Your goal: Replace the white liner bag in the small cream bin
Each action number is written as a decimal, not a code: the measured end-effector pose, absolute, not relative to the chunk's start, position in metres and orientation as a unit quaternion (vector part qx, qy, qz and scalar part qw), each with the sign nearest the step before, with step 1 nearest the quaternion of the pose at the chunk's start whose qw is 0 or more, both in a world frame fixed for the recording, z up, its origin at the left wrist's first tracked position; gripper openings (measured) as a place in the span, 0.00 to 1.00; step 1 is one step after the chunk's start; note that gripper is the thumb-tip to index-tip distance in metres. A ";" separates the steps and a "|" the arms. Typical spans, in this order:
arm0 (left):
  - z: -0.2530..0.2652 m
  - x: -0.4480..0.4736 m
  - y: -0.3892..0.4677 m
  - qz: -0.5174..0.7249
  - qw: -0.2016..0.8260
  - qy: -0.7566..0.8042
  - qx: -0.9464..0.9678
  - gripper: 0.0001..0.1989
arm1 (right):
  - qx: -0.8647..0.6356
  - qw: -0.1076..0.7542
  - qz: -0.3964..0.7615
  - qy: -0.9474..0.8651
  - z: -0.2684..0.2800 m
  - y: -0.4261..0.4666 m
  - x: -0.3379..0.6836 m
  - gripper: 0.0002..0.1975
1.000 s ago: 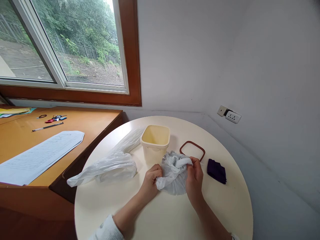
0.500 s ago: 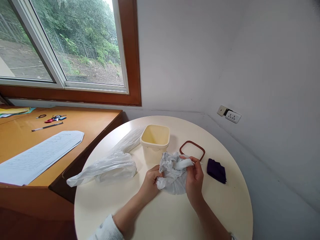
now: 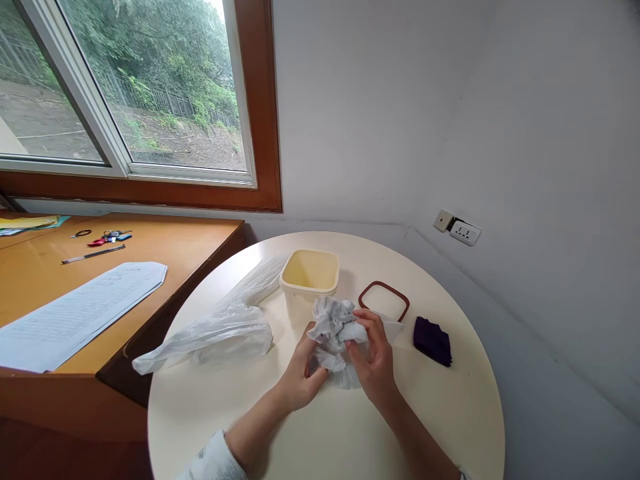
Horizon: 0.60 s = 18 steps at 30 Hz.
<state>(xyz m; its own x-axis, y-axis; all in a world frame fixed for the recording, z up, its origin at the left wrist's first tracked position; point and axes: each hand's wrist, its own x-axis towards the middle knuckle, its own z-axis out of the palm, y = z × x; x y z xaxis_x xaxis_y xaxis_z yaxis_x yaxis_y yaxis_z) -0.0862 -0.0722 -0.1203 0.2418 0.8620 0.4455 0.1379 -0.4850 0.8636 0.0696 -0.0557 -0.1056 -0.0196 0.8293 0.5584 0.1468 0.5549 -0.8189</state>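
Between my two hands is a crumpled white plastic bag (image 3: 334,323), bunched into a loose wad with a thin sheer part spreading below and to the right. My left hand (image 3: 299,375) grips its left side, thumb at the lower edge. Fingers and thumb of my right hand (image 3: 373,360) pinch the right side of the wad. Just behind the bag stands a cream plastic bin (image 3: 307,303), its top uncovered. A brown rounded ring frame (image 3: 384,285) lies behind my right hand. Farther right sits a dark purple folded bundle (image 3: 433,341).
A second, translucent plastic bag (image 3: 225,330) is spread over the left of the round white table (image 3: 320,440). A wooden desk (image 3: 200,250) adjoins at the left, bearing papers (image 3: 95,313), a pen (image 3: 93,254) and keys (image 3: 110,237). Walls close off the back and right.
My right hand has moved left and curled over the wad, pressing it more tightly together. My left thumb has shifted lower. The sheer part of the bag now shows past my right hand.
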 end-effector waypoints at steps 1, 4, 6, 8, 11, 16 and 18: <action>-0.119 -0.086 -0.073 0.501 0.367 0.346 0.703 0.23 | -0.384 0.599 0.280 -0.644 -0.106 -0.055 0.069 0.10; -0.113 -0.086 -0.075 0.500 0.366 0.323 0.716 0.28 | -0.416 0.614 0.287 -0.606 -0.106 -0.054 0.068 0.09; -0.112 -0.085 -0.076 0.489 0.359 0.324 0.726 0.30 | -0.441 0.609 0.323 -0.575 -0.106 -0.054 0.069 0.10; -0.113 -0.083 -0.076 0.475 0.358 0.337 0.730 0.31 | -0.461 0.605 0.360 -0.541 -0.106 -0.055 0.070 0.11; -0.119 -0.080 -0.074 0.474 0.370 0.370 0.709 0.29 | -0.455 0.610 0.409 -0.504 -0.104 -0.057 0.070 0.11; -0.127 -0.079 -0.070 0.466 0.379 0.417 0.682 0.16 | -0.371 0.626 0.520 -0.447 -0.101 -0.057 0.071 0.14; -0.129 -0.081 -0.069 0.454 0.343 0.433 0.699 0.13 | -0.346 0.645 0.549 -0.404 -0.100 -0.055 0.073 0.14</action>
